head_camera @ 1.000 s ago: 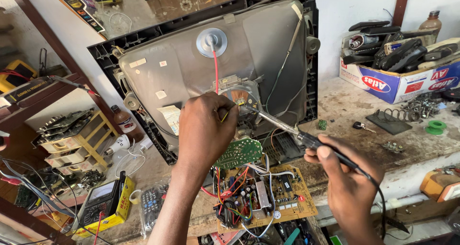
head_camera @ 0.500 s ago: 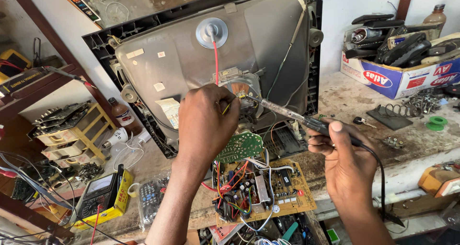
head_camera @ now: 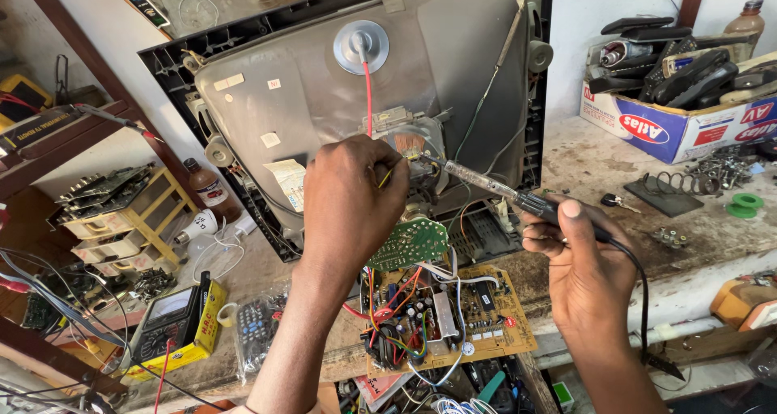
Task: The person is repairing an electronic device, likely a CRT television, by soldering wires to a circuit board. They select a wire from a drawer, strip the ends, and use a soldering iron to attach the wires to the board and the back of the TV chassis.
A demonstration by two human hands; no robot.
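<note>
Nearest the camera, a tan circuit board (head_camera: 441, 313) crowded with capacitors and coloured wires lies on the counter (head_camera: 615, 179), with a small green round board (head_camera: 409, 242) standing just above it. To the left sit a yellow multimeter (head_camera: 174, 321) and a remote in a clear bag (head_camera: 257, 326).

Above the boards the two hands work. The right hand (head_camera: 579, 264) is closed around the black grip of a soldering iron (head_camera: 486, 183), thumb on top, its cord trailing down past the wrist. The iron's long axis runs up and to the left from that hand, its tip meeting the neck of the picture tube (head_camera: 409, 143). The left hand (head_camera: 352, 199) is the nearer one to that joint: its fingers are pinched on a thin yellowish strand (head_camera: 387, 176), probably solder wire, held right at the tip. So the working spot lies just right of the left hand and well up-left of the right.

Behind stands the grey tube back (head_camera: 324, 90) with its red lead and suction cap (head_camera: 361, 45). Farther right, a cardboard box (head_camera: 680, 127) holds old remotes.
</note>
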